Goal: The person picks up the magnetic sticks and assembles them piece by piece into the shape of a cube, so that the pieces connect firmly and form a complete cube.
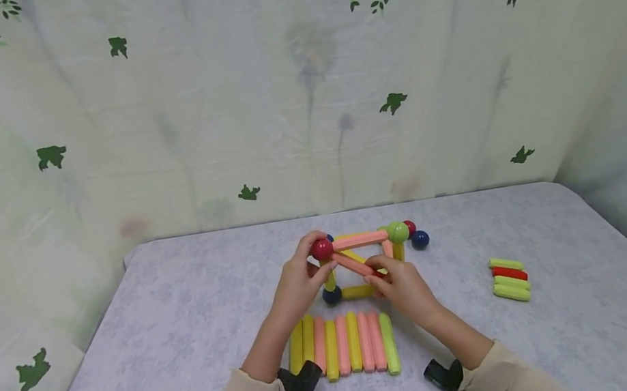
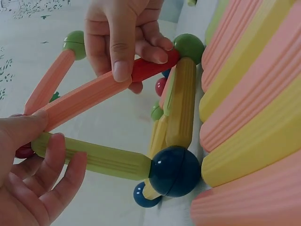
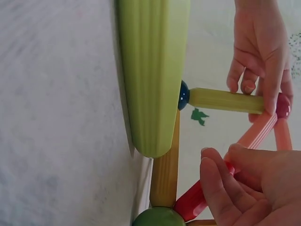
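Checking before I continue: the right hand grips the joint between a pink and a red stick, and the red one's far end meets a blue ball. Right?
Not quite: the far end of the red stick meets a green ball, as the left wrist view shows. The right hand does grip the joint with the pink stick.

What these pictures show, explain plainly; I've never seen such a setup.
No machine: just a person's bare left hand and right hand. A camera on the head takes the wide picture; cameras on the left and right wrists take the close ones. On the table are a frame of sticks and balls, a row of yellow, pink and green sticks nearer the person, and a small stick group to the right. The left hand grips the frame at its red ball; the right hand pinches a pink stick where it meets a red stick.
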The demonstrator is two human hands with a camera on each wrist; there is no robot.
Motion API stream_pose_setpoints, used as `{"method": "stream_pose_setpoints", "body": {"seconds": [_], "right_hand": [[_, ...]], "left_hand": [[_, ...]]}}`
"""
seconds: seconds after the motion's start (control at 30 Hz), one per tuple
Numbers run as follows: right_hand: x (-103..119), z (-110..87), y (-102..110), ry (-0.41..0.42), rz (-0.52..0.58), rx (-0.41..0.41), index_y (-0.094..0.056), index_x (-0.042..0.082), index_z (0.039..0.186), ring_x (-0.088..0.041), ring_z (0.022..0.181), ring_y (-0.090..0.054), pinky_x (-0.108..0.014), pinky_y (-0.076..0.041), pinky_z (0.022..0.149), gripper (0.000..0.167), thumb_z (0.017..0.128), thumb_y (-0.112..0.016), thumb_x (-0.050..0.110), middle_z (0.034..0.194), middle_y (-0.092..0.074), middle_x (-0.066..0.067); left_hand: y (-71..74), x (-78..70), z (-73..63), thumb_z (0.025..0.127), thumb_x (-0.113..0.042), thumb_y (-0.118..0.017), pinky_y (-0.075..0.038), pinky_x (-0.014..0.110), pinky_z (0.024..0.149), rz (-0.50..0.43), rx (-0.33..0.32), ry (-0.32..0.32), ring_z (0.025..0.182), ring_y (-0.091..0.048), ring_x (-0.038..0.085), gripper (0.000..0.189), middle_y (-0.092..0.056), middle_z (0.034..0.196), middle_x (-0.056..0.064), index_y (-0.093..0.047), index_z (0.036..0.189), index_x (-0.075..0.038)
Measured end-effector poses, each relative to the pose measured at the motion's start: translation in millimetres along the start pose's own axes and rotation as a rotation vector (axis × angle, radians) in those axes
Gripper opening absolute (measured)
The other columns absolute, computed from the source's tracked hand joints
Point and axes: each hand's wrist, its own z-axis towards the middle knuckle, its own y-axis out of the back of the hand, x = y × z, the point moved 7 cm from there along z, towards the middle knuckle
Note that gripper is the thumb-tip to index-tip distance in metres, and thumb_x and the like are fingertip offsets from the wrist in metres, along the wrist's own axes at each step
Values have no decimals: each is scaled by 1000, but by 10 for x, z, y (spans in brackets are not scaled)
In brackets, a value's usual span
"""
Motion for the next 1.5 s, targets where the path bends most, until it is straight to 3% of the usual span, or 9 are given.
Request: {"method": "stream_pose_setpoints", "body": {"seconds": [0.13,0.23,0.3,0.4,0.53,0.6,1.07,1.33,1.5], "right_hand": [[153,-49,100,184,-26,-42,-60,4,106,-5,52,-51,-19,-45,48,26,81,-65,6,83,-61,-4],[354,-135,339,464,-78,-211,-59,1,104,-6,56,-49,-18,-42,48,31,76,-70,2,81,-58,-5],[420,-177,517,577,-140,-351,-57,0,107,-14,67,-48,-23,-43,56,37,73,-72,1,88,-53,-11],[364,-109,669,504,-207,-398,-46,4,123,-24,85,-45,-34,-44,67,53,76,-71,7,103,-45,-16],[169,31,617,289,-219,-183,-34,15,135,-22,90,-53,-39,-50,72,62,82,-66,13,113,-47,-12],[106,41,574,246,-201,-114,-34,16,135,-20,83,-57,-35,-51,68,61,83,-65,9,108,-52,-10],[196,-35,339,323,-117,-170,-41,15,131,-11,77,-56,-23,-51,65,64,76,-69,-2,95,-55,-1],[289,21,190,311,-92,-133,-40,17,133,-13,80,-57,-21,-50,66,65,77,-69,2,107,-54,-4],[242,2,321,335,-88,-104,-39,16,134,-19,90,-56,-28,-50,70,58,83,-65,11,113,-50,-6]], "left_hand": [[-5,-5,-14,85,-18,-63,-47,26,53,13,-27,-7,58,-51,11,46,-59,99,4,-42,126,-17],[-11,-15,-20,85,-17,-63,-47,25,53,17,-41,-11,59,-51,11,47,-58,101,5,-41,126,-17],[-14,-26,-25,84,-17,-63,-46,24,52,22,-55,-13,59,-50,11,47,-57,102,6,-41,126,-16],[-31,-26,-36,84,-18,-64,-45,24,48,28,-76,-8,55,-49,11,48,-56,101,5,-40,127,-16],[-58,-26,-51,85,-19,-63,-43,25,45,25,-93,3,52,-49,10,49,-56,97,4,-39,128,-18],[-65,-25,-48,85,-18,-62,-44,24,46,13,-93,5,54,-51,12,49,-56,97,4,-38,128,-20],[52,274,246,85,-15,-62,-50,28,62,-3,-58,11,72,-60,16,62,-55,113,8,-31,138,-26],[108,409,423,85,-15,-62,-50,33,74,-77,-9,18,79,-62,20,70,-47,127,13,-24,143,-23],[184,394,359,85,-17,-63,-50,30,67,-68,-145,24,74,-59,16,68,-35,134,12,-25,141,-17]]}}
